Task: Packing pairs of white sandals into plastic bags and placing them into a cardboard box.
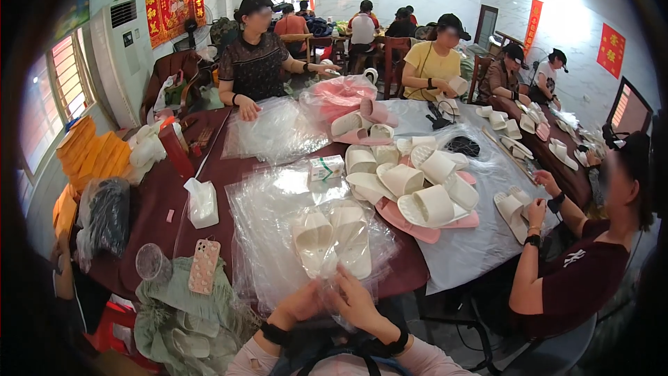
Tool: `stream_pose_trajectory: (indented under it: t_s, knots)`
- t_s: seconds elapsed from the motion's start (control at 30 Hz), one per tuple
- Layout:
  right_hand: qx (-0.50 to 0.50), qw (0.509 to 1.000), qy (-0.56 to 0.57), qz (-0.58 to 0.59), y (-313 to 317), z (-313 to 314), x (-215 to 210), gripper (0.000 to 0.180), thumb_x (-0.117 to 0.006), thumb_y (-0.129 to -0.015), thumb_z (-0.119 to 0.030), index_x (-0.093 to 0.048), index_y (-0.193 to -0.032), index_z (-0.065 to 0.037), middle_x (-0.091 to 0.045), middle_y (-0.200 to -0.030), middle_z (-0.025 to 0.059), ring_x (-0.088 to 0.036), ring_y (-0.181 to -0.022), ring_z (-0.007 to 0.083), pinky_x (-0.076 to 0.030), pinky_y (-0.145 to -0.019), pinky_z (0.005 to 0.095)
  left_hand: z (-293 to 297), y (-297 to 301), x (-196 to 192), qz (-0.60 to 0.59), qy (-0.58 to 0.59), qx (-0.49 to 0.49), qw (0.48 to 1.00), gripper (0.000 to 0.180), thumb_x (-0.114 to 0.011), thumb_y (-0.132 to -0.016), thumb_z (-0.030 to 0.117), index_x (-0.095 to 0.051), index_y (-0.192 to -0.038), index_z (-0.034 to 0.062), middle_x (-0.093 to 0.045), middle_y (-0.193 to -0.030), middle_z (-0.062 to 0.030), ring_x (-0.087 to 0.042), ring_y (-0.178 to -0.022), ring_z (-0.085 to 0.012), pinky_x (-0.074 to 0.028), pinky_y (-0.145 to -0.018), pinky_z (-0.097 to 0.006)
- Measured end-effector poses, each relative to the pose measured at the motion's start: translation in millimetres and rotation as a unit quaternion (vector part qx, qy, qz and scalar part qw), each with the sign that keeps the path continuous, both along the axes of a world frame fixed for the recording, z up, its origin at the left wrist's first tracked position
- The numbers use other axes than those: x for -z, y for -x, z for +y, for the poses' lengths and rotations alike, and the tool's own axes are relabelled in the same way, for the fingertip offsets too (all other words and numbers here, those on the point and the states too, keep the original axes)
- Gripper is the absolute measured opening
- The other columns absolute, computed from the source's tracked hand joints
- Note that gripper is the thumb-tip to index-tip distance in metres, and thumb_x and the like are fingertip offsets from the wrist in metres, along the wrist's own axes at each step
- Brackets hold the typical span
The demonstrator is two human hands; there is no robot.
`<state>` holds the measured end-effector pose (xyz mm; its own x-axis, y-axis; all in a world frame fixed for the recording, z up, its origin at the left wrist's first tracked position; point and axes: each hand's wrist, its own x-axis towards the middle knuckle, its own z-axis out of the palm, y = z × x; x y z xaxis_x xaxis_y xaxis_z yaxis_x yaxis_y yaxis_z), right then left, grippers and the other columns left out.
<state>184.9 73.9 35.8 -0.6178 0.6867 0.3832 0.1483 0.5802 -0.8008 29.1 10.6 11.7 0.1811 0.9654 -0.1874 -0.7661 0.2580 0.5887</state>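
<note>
A pair of cream slide slippers (334, 240) lies side by side in a see-through plastic bag (341, 268), toes away from me. My left hand (306, 301) is closed on the near end of that bag. Beside it, my right hand (355, 299) also grips the gathered plastic, its fingers bent round it. Under the slippers spreads a stack of flat plastic bags (261, 216). A heap of cream and pink slippers (424, 191) rises just to the right.
Left of the bags are a white tissue pack (202, 203), a patterned phone (204, 266) and a plastic cup (153, 262). A small white box (326, 168) sits beyond the bagged pair. Co-workers sit across and at right; one co-worker's hands (543, 198) are near another pair.
</note>
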Motion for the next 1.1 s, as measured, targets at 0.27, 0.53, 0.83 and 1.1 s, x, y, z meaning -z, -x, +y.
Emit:
stream_pose_trajectory:
  t_s: [0.27, 0.53, 0.83, 1.1]
  knots:
    - [-0.097, 0.975, -0.134, -0.148, -5.9, -13.3, -17.1, 0.037, -0.063, -0.082, -0.017, -0.056, -0.113, 0.003, -0.053, -0.120, 0.0276, -0.052, -0.111, 0.0441, -0.044, -0.093, 0.0454, 8.8, -10.6, 5.0, 0.078, 0.097, -0.035, 0.992, 0.033, -0.049, -0.095, 0.024, -0.054, -0.121, 0.0035, -0.064, -0.110, -0.0083, -0.063, -0.097, -0.0202, -0.053, -0.083, -0.037]
    - [-0.231, 0.971, -0.025, -0.056, -31.6, -2.7, -55.3, 0.030, -0.066, -0.086, -0.021, -0.064, -0.109, -0.003, -0.058, -0.117, 0.0202, -0.057, -0.108, 0.0365, -0.046, -0.092, 0.0417, 6.9, -0.4, -2.6, 0.003, 0.147, -0.027, 0.989, 0.023, -0.057, -0.087, 0.009, -0.061, -0.108, 0.0003, -0.067, -0.100, -0.0128, -0.066, -0.087, -0.0226, -0.055, -0.075, -0.035]
    - [-0.119, 0.962, 0.154, 0.190, -43.8, -0.6, -13.6, 0.027, -0.058, -0.090, -0.005, -0.062, -0.116, -0.001, -0.062, -0.117, 0.0178, -0.061, -0.105, 0.0289, -0.047, -0.088, 0.0352, -12.9, -2.7, -69.9, 0.089, 0.060, -0.164, 0.981, 0.023, -0.057, -0.082, -0.003, -0.063, -0.104, -0.0008, -0.068, -0.090, -0.0106, -0.066, -0.078, -0.0177, -0.053, -0.066, -0.028]
    - [0.094, 0.982, -0.161, -0.033, 10.8, 35.4, 26.0, 0.054, -0.059, -0.085, -0.011, -0.043, -0.135, 0.000, -0.035, -0.144, 0.0255, -0.034, -0.134, 0.0384, -0.027, -0.109, 0.0504, -64.3, -14.0, -53.2, 0.270, 0.108, -0.342, 0.894, 0.018, -0.060, -0.087, -0.003, -0.063, -0.104, -0.0004, -0.064, -0.086, -0.0021, -0.056, -0.069, -0.0063, -0.044, -0.060, -0.021]
